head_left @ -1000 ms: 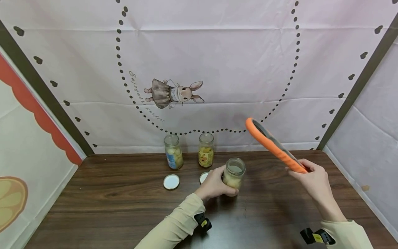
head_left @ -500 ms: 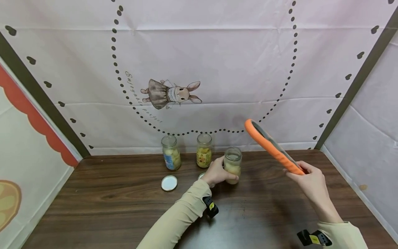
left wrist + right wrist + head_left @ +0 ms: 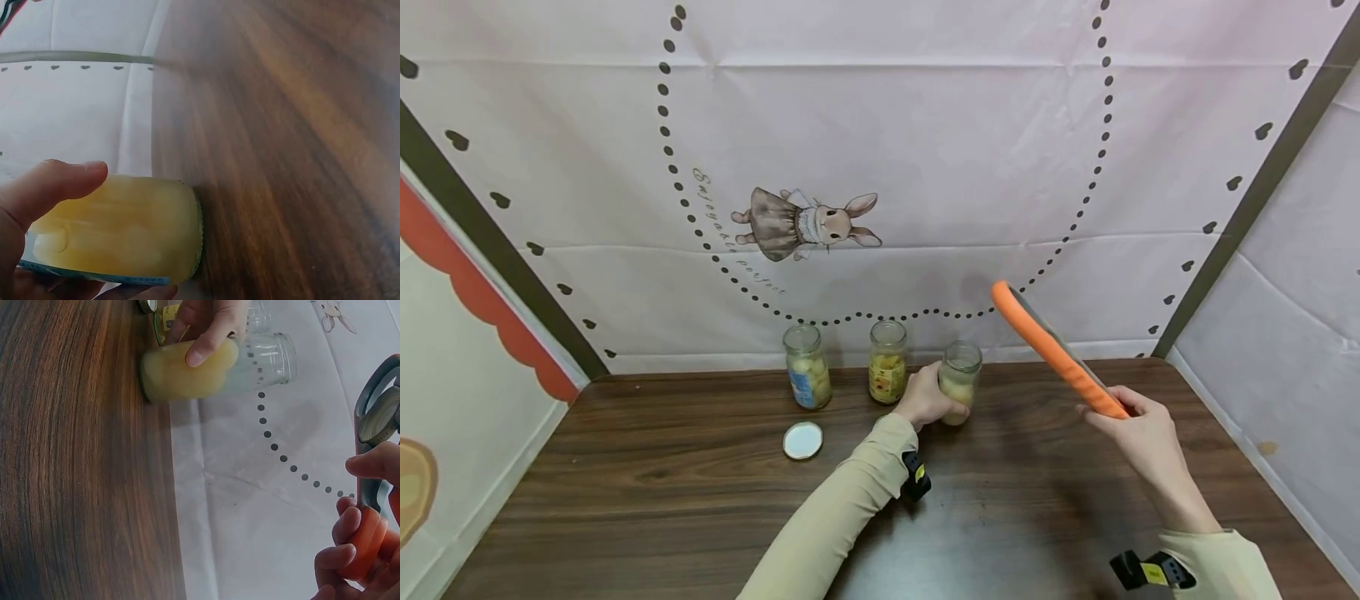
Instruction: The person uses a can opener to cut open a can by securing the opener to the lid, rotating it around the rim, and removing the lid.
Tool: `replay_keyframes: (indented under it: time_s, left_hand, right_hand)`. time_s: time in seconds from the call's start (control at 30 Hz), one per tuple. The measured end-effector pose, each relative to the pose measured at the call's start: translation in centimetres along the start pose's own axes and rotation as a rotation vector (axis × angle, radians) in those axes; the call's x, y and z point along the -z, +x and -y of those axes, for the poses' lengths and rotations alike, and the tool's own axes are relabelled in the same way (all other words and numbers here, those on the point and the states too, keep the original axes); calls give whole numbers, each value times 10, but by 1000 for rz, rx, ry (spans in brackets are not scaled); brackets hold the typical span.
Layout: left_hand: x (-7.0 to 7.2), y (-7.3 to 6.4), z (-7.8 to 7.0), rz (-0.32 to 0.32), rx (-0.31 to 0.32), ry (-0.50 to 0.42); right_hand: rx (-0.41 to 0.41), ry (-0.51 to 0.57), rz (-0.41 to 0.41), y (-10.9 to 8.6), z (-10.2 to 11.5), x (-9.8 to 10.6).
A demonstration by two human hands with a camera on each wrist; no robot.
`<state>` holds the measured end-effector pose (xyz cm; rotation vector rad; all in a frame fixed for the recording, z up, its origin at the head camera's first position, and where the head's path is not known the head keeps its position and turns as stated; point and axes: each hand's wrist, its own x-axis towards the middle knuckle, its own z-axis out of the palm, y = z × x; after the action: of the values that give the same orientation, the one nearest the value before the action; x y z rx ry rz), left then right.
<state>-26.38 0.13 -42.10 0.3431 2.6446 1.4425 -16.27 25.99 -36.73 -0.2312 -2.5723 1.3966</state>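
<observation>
My left hand (image 3: 925,400) grips an open-topped glass jar (image 3: 961,360) with pale yellow fruit pieces inside, upright near the back of the table. In the left wrist view the thumb lies along one side of the jar (image 3: 131,225), and fingers reach round its labelled side. My right hand (image 3: 1150,442) holds an orange and grey jar opener (image 3: 1048,350) raised and slanted at the right. Seen from the right wrist, a round metal lid (image 3: 379,419) sits within the opener's loop, by the thumb.
Two more lidless jars of yellow fruit stand at the back edge: a blue-labelled jar (image 3: 808,371) and a yellow-labelled jar (image 3: 887,371) beside my left hand. A white lid (image 3: 802,441) lies on the wooden table (image 3: 662,483). Behind hangs a printed cloth (image 3: 940,167).
My left hand has carried the jar back across the table, into line with the other two jars. The right hand keeps its hold on the opener, nearly still.
</observation>
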Motion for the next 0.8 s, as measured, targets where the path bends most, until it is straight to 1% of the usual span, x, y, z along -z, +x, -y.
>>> replay_keyframes:
  time_s: [0.13,0.2,0.4,0.47,0.63,0.8]
  left_hand:
    - [-4,4,-1,-22,3,32]
    - [-6,6,-2,-36,11,35]
    - [-12,10,-3,-109,20,-33]
    - [-13,12,-4,-128,36,-55]
    - [-16,17,-7,-150,115,-115]
    - [-18,22,-9,-162,153,-174]
  right_hand:
    - [-7,-12,1,-1,0,0]
    - [-13,-19,-3,-2,-1,-1]
    - [-17,-38,-7,-7,-1,-7]
    - [-12,-40,-7,-8,-1,-9]
    - [-21,-27,-11,-10,-1,-9]
    - [-53,-3,-15,-10,-1,-7]
